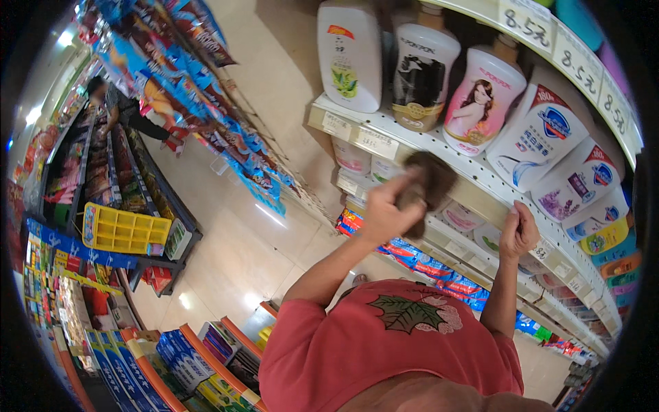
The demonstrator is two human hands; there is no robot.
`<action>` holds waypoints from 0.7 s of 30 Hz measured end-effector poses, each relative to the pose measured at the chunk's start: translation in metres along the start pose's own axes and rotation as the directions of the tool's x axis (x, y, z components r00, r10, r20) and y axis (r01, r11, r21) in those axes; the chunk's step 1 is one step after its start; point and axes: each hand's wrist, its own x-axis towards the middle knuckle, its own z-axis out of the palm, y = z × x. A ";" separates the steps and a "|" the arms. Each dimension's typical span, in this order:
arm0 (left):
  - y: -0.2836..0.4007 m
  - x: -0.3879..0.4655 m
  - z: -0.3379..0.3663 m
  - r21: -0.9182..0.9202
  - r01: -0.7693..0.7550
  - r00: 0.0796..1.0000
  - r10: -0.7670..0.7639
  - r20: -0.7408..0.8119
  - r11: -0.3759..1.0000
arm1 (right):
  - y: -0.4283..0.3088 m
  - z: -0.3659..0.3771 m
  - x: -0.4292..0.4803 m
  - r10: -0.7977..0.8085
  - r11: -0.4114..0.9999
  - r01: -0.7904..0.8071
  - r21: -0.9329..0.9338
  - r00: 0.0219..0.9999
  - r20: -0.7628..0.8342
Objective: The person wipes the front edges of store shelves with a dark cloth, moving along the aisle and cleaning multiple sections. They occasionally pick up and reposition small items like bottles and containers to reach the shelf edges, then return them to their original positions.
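My left hand (pixel 394 211) grips a dark brown, cloth-like item (pixel 432 180), blurred, in front of the edge of a white perforated metal shelf (pixel 401 126). At the same shelf's front edge, farther right, is my right hand (pixel 519 232), its fingers curled together and nothing visible in them. Upright on the shelf stand a white plastic bottle (pixel 350 62), a bottle with a black-and-white picture (pixel 419 77), a pink-and-white bottle (pixel 481 103) and white bottles with a blue shield emblem (pixel 540 136). The shelf surface just behind the edge shows between my hands.
Lower shelves hold more bottles (pixel 461 215) and red and blue packets (pixel 443 270). Hanging snack packets (pixel 206 92) stand left of the shelf. A person (pixel 126 108) leans over a display at the far left, near a yellow compartment tray (pixel 126 229). Boxed goods (pixel 183 358) fill shelves at lower left.
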 end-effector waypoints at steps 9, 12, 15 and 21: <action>-0.025 -0.011 0.025 0.166 -0.006 0.996 0.021 -0.086 0.986 | -0.001 0.004 0.000 -0.017 1.000 0.017 -0.002 0.999 -0.034; -0.014 -0.026 0.053 0.111 -0.169 0.943 0.128 0.308 0.979 | -0.002 0.004 0.000 -0.003 1.000 0.003 0.003 0.999 -0.041; -0.003 -0.028 0.062 0.026 -0.253 0.759 0.182 0.625 0.967 | -0.003 0.001 0.002 0.010 0.999 -0.009 0.045 0.999 -0.035; -0.001 -0.023 0.060 0.090 -0.303 0.931 0.274 0.241 0.949 | -0.012 -0.038 -0.008 -0.008 0.980 0.043 0.192 0.984 -0.180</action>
